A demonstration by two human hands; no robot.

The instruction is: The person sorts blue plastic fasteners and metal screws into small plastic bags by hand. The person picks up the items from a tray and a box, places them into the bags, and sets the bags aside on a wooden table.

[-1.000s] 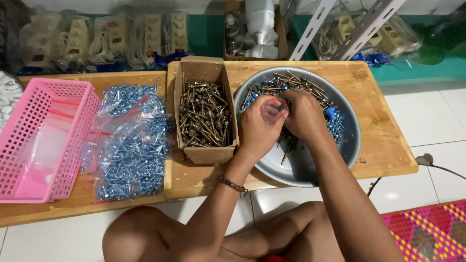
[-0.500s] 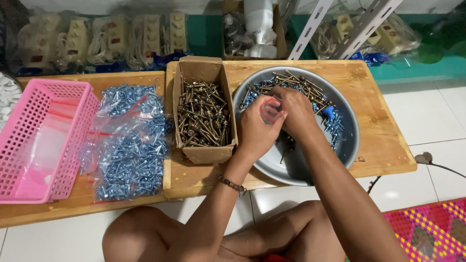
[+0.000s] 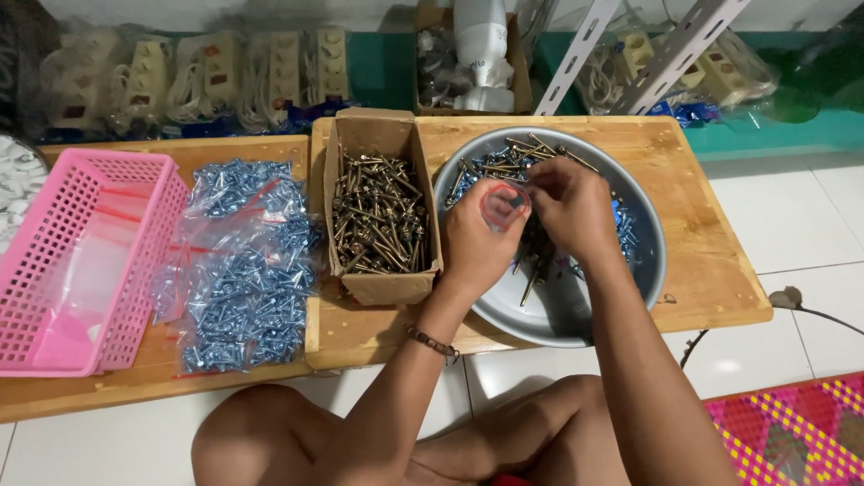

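Little has shifted: right hand [image 3: 569,205] has eased slightly nearer over the metal basin [image 3: 643,270]. Left hand [image 3: 477,236] clamped on a small clear bag [image 3: 504,203], mouth facing right. Right fingers pinched together at that mouth, just beside; screws [image 3: 538,155] lie beyond.

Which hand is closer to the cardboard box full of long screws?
The left hand. It holds a small clear bag over the grey bowl, right beside the cardboard box. The right hand is farther off, over the bowl's middle.
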